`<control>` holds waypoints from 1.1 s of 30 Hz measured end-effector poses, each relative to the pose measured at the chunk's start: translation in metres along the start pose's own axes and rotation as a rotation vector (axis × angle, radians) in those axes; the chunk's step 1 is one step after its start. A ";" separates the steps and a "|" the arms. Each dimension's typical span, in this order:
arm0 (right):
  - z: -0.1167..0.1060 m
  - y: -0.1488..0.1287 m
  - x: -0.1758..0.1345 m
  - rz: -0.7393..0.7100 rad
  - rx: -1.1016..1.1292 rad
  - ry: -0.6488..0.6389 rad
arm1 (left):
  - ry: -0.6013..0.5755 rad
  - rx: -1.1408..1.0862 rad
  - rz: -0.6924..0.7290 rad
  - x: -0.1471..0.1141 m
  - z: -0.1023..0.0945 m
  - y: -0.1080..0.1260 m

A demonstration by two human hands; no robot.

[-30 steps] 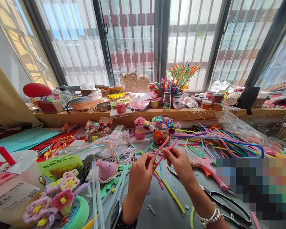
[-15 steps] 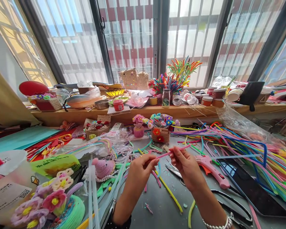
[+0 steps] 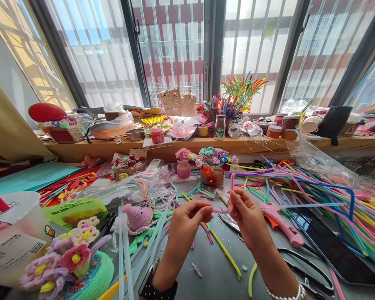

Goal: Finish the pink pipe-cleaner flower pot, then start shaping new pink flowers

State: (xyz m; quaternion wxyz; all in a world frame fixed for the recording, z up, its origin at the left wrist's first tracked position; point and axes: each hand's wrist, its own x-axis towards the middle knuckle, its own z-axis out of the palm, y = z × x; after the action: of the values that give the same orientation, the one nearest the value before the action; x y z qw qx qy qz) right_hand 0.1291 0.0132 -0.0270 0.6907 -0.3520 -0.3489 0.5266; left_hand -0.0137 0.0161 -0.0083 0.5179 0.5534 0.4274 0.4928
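Between my hands a pink pipe cleaner [image 3: 233, 181] is held over the table's middle. My left hand [image 3: 192, 221] pinches its left end, and the fingers hide that tip. My right hand [image 3: 245, 216] grips it further along, where one part sticks up above the fingers and another runs left to my other hand, so it looks bent. Under my hands lie scissors [image 3: 229, 223] and a yellow pipe cleaner [image 3: 226, 254]. Right of my right hand is a pink glue gun [image 3: 287, 231].
A large heap of coloured pipe cleaners [image 3: 334, 196] covers the right side beside a black phone [image 3: 334, 246]. Black-handled pliers [image 3: 315, 271] lie at front right. Pipe-cleaner flowers [image 3: 75, 255], a drink cup [image 3: 12, 237], clear glue sticks [image 3: 122, 254] and a crocheted pink piece [image 3: 139, 216] stand left.
The pink pipe cleaner was nearly straight across between my hands; now its right part points upward. The whole view has shifted slightly.
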 end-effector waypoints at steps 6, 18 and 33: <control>0.002 0.002 -0.008 -0.177 -0.429 -0.034 | 0.071 -0.059 0.052 -0.001 0.001 -0.001; 0.005 0.001 -0.013 -0.554 -0.999 -0.175 | 0.155 -0.046 0.126 0.000 -0.002 -0.002; 0.005 0.001 -0.012 -0.662 -1.066 -0.251 | 0.170 0.038 0.152 0.001 -0.004 0.000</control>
State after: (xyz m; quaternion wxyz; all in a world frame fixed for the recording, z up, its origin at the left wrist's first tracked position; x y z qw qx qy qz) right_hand 0.1217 0.0019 -0.0263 0.5010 -0.4565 -0.7313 0.0766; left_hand -0.0170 0.0178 -0.0085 0.4305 0.5502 0.4356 0.5677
